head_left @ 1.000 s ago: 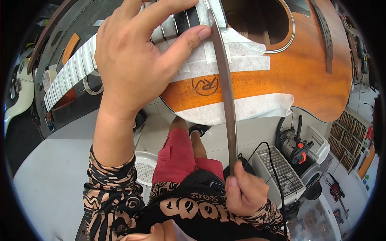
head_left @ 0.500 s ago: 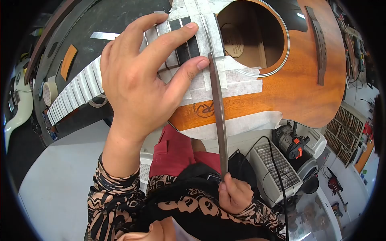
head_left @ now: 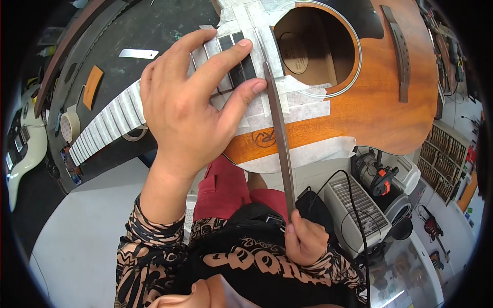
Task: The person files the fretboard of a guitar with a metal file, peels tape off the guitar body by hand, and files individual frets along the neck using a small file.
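Note:
An acoustic guitar [head_left: 359,113] lies with its orange-brown top facing up, and masking tape [head_left: 313,110] covers parts of the body around the fretboard. My left hand [head_left: 187,100] rests over the fretboard [head_left: 226,43] with its fingers spread, the index fingertip on a bare dark stretch. My right hand [head_left: 306,238], low in the view, grips the near end of a long, narrow metal file [head_left: 282,141]. The file's far end lies on the taped fretboard near the soundhole [head_left: 328,51], close to my left thumb tip. What lies under my left palm is hidden.
On the dark bench [head_left: 138,31] lie a metal strip [head_left: 138,54], an orange block [head_left: 93,87] and a tape roll [head_left: 70,127]. Below the guitar stand a grey slotted case [head_left: 354,208] and a black machine [head_left: 372,172]. A black cable [head_left: 352,200] hangs there.
The file and my right hand have pushed a little forward, away from my body. My left hand keeps its place on the fretboard. The whole view has shifted and turned slightly.

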A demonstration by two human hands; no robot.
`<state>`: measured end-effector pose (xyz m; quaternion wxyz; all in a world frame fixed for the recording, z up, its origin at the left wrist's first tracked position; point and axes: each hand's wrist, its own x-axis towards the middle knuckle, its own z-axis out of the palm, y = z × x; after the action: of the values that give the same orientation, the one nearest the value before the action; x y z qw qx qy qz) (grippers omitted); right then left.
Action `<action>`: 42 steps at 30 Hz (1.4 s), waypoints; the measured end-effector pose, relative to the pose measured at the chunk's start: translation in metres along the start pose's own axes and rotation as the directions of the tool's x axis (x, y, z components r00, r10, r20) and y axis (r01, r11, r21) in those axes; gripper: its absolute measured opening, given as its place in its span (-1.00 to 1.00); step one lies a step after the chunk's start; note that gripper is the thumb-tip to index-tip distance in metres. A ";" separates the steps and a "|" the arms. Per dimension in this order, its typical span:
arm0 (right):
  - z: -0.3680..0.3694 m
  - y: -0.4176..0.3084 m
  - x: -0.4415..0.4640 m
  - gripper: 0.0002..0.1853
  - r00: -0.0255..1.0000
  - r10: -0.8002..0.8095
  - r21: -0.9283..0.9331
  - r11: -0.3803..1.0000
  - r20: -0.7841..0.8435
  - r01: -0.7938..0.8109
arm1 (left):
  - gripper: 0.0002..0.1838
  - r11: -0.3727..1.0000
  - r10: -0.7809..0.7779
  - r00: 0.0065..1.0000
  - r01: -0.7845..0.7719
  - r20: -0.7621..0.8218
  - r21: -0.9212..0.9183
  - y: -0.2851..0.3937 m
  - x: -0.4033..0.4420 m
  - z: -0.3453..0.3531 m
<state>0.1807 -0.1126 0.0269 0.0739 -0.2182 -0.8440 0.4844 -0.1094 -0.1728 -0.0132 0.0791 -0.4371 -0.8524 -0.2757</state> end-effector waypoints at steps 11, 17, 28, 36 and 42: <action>-0.021 -0.037 0.094 -0.53 0.983 -0.026 -0.049 0.999 -0.182 0.017 | -0.56 1.000 -0.005 1.000 0.005 0.005 0.026 0.001 -0.002 0.000; -0.101 -0.067 0.018 -0.46 0.860 0.083 -0.058 0.990 -0.503 -0.129 | -0.32 0.999 -0.029 0.999 0.027 -0.040 -0.033 -0.002 0.002 0.007; -0.367 -0.149 -0.081 -0.76 0.256 -0.128 -0.069 0.971 -0.958 0.227 | 0.11 0.961 -0.124 0.992 0.114 -0.025 -0.251 -0.014 0.001 0.002; -0.479 -0.043 0.041 -0.68 0.435 -0.255 -0.256 0.965 -0.863 0.059 | -0.16 0.950 -0.304 0.921 0.314 -0.245 0.001 0.025 -0.092 -0.049; -0.452 0.090 0.167 -0.61 0.773 -0.217 -0.438 0.895 -0.596 -0.086 | -0.21 0.577 -0.808 0.581 0.814 -0.093 0.071 0.084 -0.321 -0.012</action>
<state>0.2101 0.3555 0.1710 0.3182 -0.3481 -0.8641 0.1759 0.1495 -0.3653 -0.0899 -0.0110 0.0126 -0.9689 -0.2468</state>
